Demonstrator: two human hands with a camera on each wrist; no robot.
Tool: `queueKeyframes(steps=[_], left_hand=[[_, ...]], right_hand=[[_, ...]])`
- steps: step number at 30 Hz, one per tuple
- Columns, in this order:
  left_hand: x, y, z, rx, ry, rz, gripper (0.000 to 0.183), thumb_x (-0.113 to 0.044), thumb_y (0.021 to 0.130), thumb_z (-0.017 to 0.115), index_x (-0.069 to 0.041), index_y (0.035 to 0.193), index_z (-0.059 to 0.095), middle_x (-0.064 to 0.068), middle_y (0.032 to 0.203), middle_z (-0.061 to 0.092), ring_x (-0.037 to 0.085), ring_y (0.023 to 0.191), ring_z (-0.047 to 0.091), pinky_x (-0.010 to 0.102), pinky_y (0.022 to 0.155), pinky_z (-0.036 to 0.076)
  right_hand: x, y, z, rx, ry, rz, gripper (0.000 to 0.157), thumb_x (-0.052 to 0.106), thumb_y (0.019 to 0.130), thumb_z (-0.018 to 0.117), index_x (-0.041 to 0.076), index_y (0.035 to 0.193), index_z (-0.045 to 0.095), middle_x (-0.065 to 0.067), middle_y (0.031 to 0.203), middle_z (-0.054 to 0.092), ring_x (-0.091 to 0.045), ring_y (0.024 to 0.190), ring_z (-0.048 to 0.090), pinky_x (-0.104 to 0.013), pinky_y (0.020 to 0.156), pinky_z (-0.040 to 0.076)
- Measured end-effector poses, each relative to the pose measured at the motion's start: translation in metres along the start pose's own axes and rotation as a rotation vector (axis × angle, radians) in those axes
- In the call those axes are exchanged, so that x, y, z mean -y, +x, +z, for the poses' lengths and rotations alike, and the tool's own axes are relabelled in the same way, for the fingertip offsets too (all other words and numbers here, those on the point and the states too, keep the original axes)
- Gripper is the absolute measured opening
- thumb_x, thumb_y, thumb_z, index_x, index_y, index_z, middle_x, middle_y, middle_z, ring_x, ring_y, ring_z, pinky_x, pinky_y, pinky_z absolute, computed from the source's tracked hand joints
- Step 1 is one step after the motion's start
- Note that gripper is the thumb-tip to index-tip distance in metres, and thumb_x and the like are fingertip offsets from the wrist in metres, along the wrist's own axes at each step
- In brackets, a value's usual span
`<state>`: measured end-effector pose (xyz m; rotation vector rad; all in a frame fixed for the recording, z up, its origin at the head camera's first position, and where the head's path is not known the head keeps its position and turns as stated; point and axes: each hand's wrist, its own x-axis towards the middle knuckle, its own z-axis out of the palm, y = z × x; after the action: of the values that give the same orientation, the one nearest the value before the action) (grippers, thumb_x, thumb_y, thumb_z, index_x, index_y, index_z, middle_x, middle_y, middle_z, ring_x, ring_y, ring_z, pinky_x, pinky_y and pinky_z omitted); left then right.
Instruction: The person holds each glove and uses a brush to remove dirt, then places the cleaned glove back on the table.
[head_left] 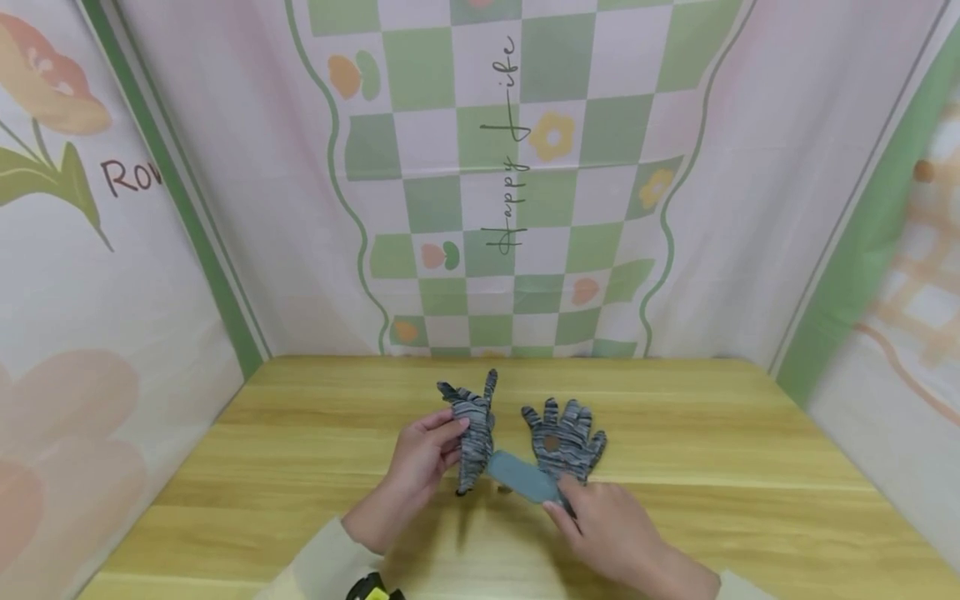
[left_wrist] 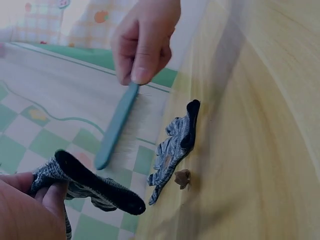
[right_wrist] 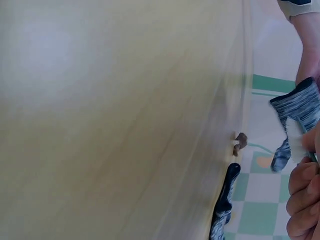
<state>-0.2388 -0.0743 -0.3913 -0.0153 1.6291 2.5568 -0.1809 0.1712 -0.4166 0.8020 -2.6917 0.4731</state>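
My left hand [head_left: 427, 454] pinches a grey-and-black knitted glove [head_left: 474, 429] by its side, holding it up above the table with the dark cuff downward. In my right hand [head_left: 611, 521] is a blue-green brush [head_left: 525, 477], gripped by its handle. The brush head points left, its tip right beside the held glove; pale bristles [right_wrist: 295, 140] face that glove in the right wrist view. A second matching glove [head_left: 573, 442] lies flat on the table behind the right hand, fingers spread away from me, with a brown round spot on it.
A small brown crumpled piece [left_wrist: 183, 178] lies on the wooden table [head_left: 300, 467] near the flat glove's cuff. Behind the table hangs a green-and-white checked curtain [head_left: 487, 200], with printed cloth on both sides.
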Motion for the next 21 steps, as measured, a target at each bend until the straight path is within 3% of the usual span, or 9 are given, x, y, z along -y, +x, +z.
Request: queueKeyframes(steps=[3,7,12,17,21], left_hand=[[-0.001,0.001,0.000,-0.009,0.002,0.005,0.041,0.002,0.091,0.062,0.015,0.128,0.048,0.009,0.096,0.070,0.015,0.082,0.069,0.027,0.074,0.058],[-0.002,0.001,-0.001,-0.002,0.001,0.006,0.039,0.003,0.091,0.062,0.016,0.125,0.049,0.006,0.091,0.070,0.013,0.079,0.069,0.026,0.072,0.058],[0.000,0.001,0.001,0.013,0.001,-0.006,0.032,0.002,0.089,0.064,0.011,0.119,0.055,0.005,0.088,0.070,0.012,0.075,0.068,0.024,0.070,0.058],[0.002,-0.001,0.003,0.029,0.016,-0.007,0.022,0.002,0.088,0.065,0.006,0.109,0.061,0.004,0.086,0.070,0.011,0.073,0.068,0.023,0.067,0.058],[0.002,-0.002,0.004,0.029,0.019,-0.005,0.022,0.002,0.089,0.065,0.006,0.111,0.062,0.003,0.086,0.070,0.010,0.072,0.067,0.022,0.065,0.057]], right_hand=[[-0.002,-0.001,-0.003,0.012,-0.011,0.025,0.026,0.031,0.098,0.058,0.007,0.090,0.060,0.015,0.053,0.034,0.001,0.045,0.033,-0.019,0.041,0.035],[-0.002,0.002,-0.010,-0.049,0.003,0.053,0.025,0.031,0.098,0.059,0.016,0.080,0.050,0.016,0.053,0.031,0.002,0.043,0.026,-0.018,0.040,0.028],[0.004,0.008,-0.013,-0.127,0.030,0.007,0.027,0.028,0.097,0.061,0.020,0.077,0.044,0.016,0.053,0.027,0.003,0.044,0.020,-0.016,0.039,0.023],[0.010,0.010,-0.008,-0.124,0.039,-0.042,0.025,0.029,0.097,0.060,0.019,0.079,0.046,0.016,0.054,0.026,0.004,0.044,0.018,-0.015,0.037,0.021],[0.012,0.008,-0.003,-0.097,0.034,-0.025,0.023,0.030,0.097,0.060,0.017,0.082,0.050,0.016,0.054,0.029,0.002,0.043,0.023,-0.016,0.038,0.025]])
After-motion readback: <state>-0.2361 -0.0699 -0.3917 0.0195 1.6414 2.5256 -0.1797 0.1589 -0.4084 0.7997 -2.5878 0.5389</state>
